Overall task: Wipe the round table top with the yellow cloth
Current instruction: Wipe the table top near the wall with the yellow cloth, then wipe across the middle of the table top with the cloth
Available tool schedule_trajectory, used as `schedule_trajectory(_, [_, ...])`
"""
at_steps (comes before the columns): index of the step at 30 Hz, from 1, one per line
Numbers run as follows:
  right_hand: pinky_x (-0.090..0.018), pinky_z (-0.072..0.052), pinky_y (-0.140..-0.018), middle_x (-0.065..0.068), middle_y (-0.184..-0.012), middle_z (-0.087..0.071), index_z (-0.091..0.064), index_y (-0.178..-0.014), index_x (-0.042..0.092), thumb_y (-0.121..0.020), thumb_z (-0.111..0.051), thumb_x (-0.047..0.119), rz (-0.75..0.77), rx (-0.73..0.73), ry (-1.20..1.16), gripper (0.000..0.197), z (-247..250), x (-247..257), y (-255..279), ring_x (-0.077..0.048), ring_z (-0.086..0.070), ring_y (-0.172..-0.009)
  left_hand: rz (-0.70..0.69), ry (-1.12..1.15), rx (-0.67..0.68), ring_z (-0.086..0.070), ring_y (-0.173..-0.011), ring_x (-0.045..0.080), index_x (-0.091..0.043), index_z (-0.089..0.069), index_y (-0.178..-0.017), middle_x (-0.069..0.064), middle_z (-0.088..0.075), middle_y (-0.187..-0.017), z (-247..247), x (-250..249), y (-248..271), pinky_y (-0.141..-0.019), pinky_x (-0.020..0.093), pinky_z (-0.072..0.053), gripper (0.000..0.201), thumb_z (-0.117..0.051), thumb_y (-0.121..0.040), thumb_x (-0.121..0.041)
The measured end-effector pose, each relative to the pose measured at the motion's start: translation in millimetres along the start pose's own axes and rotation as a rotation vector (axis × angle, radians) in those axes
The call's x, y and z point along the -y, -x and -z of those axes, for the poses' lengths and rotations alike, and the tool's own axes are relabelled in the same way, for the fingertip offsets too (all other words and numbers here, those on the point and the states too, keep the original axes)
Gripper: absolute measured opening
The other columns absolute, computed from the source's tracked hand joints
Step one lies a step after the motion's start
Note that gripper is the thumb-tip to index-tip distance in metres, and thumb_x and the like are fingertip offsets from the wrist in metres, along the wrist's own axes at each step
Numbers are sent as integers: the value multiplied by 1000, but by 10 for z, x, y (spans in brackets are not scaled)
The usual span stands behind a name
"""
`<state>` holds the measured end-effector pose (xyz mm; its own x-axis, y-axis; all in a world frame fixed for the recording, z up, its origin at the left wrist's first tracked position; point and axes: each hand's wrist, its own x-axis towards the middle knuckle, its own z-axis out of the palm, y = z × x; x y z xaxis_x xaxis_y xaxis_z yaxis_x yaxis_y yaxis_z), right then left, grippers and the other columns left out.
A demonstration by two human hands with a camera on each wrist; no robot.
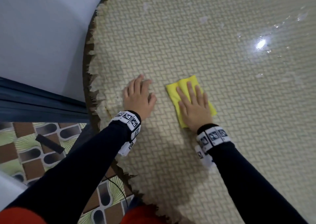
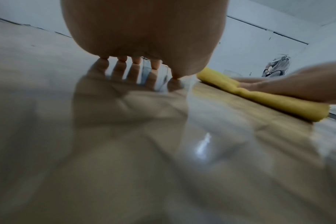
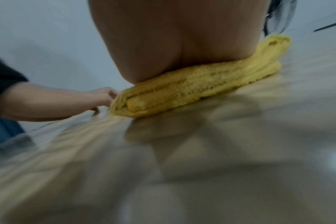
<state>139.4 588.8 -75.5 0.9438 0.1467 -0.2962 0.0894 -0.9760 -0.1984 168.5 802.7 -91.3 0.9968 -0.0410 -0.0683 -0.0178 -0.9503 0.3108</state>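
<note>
Cloth: folded yellow terry cloth (image 1: pixel 177 88) lies flat on the round, glossy, weave-patterned beige table top (image 1: pixel 222 138) — near its left edge.
Right hand (image 1: pixel 195 109): fingers straight, palm pressing the cloth down.
Left hand (image 1: pixel 138 97): fingertips spread on the table — beside the cloth, holding nothing.

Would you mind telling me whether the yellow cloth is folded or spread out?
Folded: the yellow cloth shows stacked layers at its edge under the flat right hand.

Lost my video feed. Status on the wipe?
Right hand flat on yellow cloth, pressing it to table top. Left hand braced on table beside it. Nothing in the way.
</note>
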Motion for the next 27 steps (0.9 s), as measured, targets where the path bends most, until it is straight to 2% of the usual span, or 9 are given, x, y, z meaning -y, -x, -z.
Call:
schedule_trajectory(3, [-44, 4, -117, 2, -161, 2, -7, -151, 41, -96, -11, 48, -174, -7, -34, 56, 125, -419, -112, -26, 2, -148, 1, 11, 3, -29, -139, 25, -24, -46, -136, 0, -32, -154, 3, 20, -4, -110, 43, -22, 52, -41, -87, -40])
schedule_trajectory(7, [-52, 4, -117, -4, -161, 10, -2, -153, 36, -101, -18, 46, -391, -59, -83, 55, 363, -538, -866, -29, 8, -147, -6, 10, 2, -28, -139, 25, -24, -45, -136, 0, -31, -154, 6, 24, 1, -110, 44, -22, 51, -41, -88, -40])
schedule_trajectory(9, [-52, 7, -117, -5, -160, 13, 1, -153, 34, -102, -18, 45, -363, -47, -83, 56, 389, -291, -1179, -28, 11, -147, -6, 6, 8, -29, -139, 25, -24, -45, -136, 0, -31, -154, 0, 27, 5, -109, 45, -24, 52, -42, -88, -41])
schedule_trajectory(11, [-54, 6, -116, -7, -161, 7, -3, -154, 31, -101, -17, 44, -203, -49, -68, 56, 290, 45, -1252, -30, 6, -148, -7, -7, 15, -28, -139, 25, -24, -44, -136, 0, -31, -154, 1, 23, 3, -109, 45, -24, 52, -40, -87, -42])
schedule_trajectory(15, [-53, -13, -116, -8, -158, -22, -30, -150, 31, -98, -23, 44, -16, -134, -5, 54, -95, 438, -432, -30, -21, -145, -9, 0, -5, -33, -136, 27, -22, -48, -134, 1, -35, -152, 2, 9, 0, -107, 46, -28, 54, -38, -85, -44])
schedule_trajectory(17, [-50, -12, -117, -5, -159, -21, -28, -150, 32, -99, -26, 42, -5, -132, 16, 51, -232, 312, 120, -27, -19, -146, -13, -1, -18, -34, -136, 26, -22, -48, -133, 1, -36, -152, -5, 7, 6, -106, 46, -28, 53, -39, -86, -44])
schedule_trajectory(21, [-50, -10, -116, -6, -159, -17, -24, -151, 30, -97, -17, 45, -191, -97, 3, 57, -95, -377, 342, -31, -18, -146, -7, 13, 0, -28, -139, 24, -24, -45, -136, -1, -32, -154, -1, 29, 3, -110, 44, -23, 51, -42, -88, -41])
schedule_trajectory(24, [-51, -2, -118, -6, -161, -3, -13, -153, 31, -96, -12, 49, -416, -127, -62, 60, 155, -669, -219, -30, -3, -148, 8, 12, 28, -24, -141, 23, -25, -42, -139, -2, -27, -156, -1, 19, 9, -111, 44, -20, 53, -40, -89, -41])
schedule_trajectory(27, [-51, 5, -117, -5, -161, 9, -3, -154, 32, -102, -17, 44, -370, -92, -70, 55, 237, -420, -715, -27, 8, -148, 17, 12, 42, -23, -141, 23, -24, -41, -139, -1, -26, -156, 5, -5, 16, -112, 43, -19, 54, -40, -88, -40])
